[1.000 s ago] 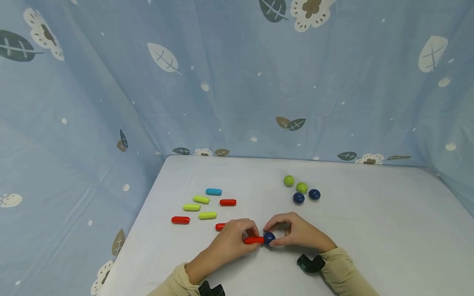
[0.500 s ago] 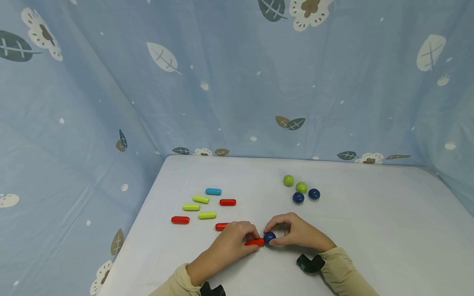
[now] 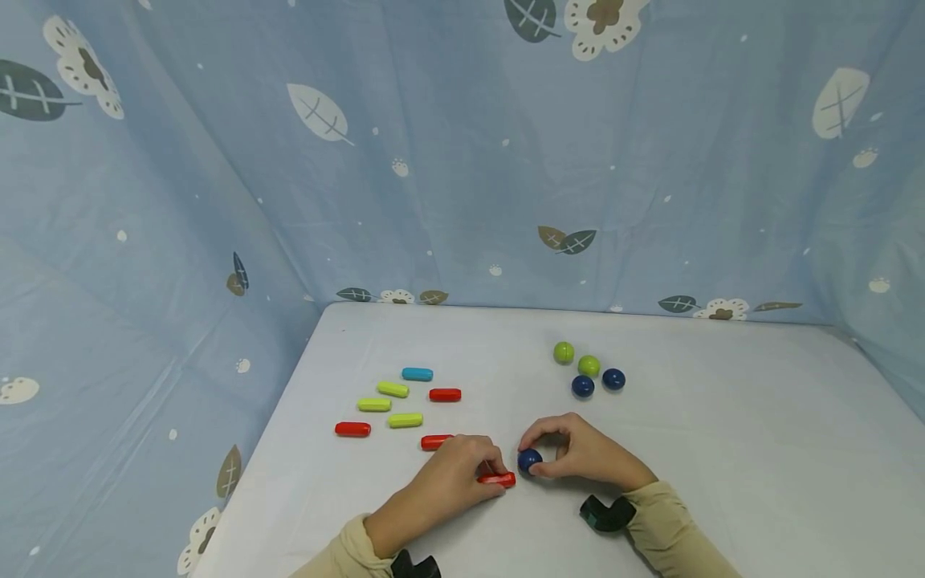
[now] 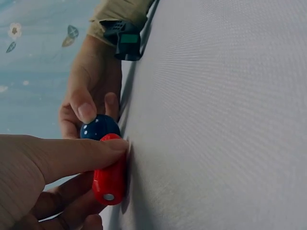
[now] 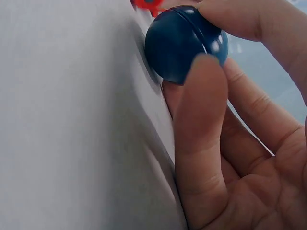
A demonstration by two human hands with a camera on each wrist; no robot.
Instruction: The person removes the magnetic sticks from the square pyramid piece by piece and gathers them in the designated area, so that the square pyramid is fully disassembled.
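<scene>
Between thumb and fingers, my left hand (image 3: 462,470) pinches a red rod (image 3: 499,479) low over the white table. A small silvery disc shows on the end of this red rod (image 4: 110,177) in the left wrist view. My right hand (image 3: 581,453) pinches a dark blue ball (image 3: 530,461) with thumb and index finger, just right of the rod. A seam runs round the blue ball (image 5: 175,45) in the right wrist view. In the head view a small gap parts ball and rod. Another red rod (image 3: 436,442) lies behind my left hand, its right end hidden.
On the left lie several loose rods: a blue rod (image 3: 417,374), yellow-green rods (image 3: 405,420) and red rods (image 3: 352,429). Farther back on the right are two green balls (image 3: 564,352) and two dark blue balls (image 3: 582,387). A patterned blue cloth (image 3: 462,160) hangs behind the white table (image 3: 723,441).
The red rod and blue ball were touching end to end and are now apart. My left hand has shifted slightly toward me with the rod, while the ball has moved slightly away and right.
</scene>
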